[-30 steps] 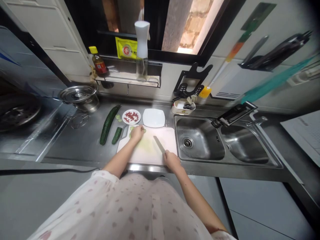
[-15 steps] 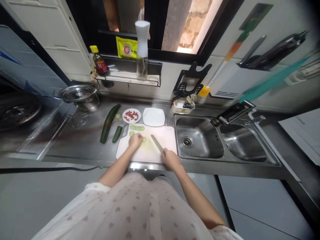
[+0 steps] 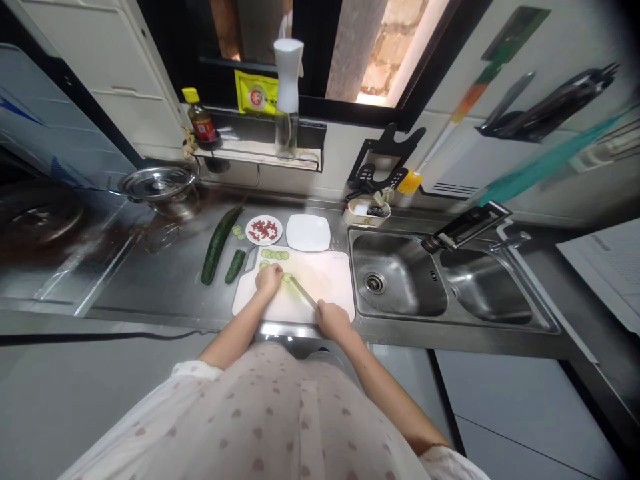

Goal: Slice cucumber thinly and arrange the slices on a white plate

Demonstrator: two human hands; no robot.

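Note:
My right hand (image 3: 333, 321) is wrapped round the handle of a kitchen knife (image 3: 304, 293), its blade slanting up and left over the white cutting board (image 3: 327, 273). The blade's tip meets a pale green cucumber slice (image 3: 287, 277). Just left of that slice, my left hand (image 3: 269, 281) is closed, fingertips pressed together; whatever they hold is hidden. A row of cucumber slices (image 3: 275, 255) lies along the board's far edge, and another slice (image 3: 264, 265) shows behind my left hand. Left of the board lie a cut cucumber piece (image 3: 235, 266) and a long cucumber (image 3: 220, 245).
Behind the board stand a plate of chopped red bits (image 3: 278, 237) and a white square plate (image 3: 309, 233). A double steel sink (image 3: 400, 293) adjoins on the right. A lidded pot (image 3: 160, 190) sits at the left rear, below a shelf (image 3: 260, 160) with bottles.
The knife has moved left, bringing its tip to the cucumber slice. My left hand has shifted slightly left and away from that slice.

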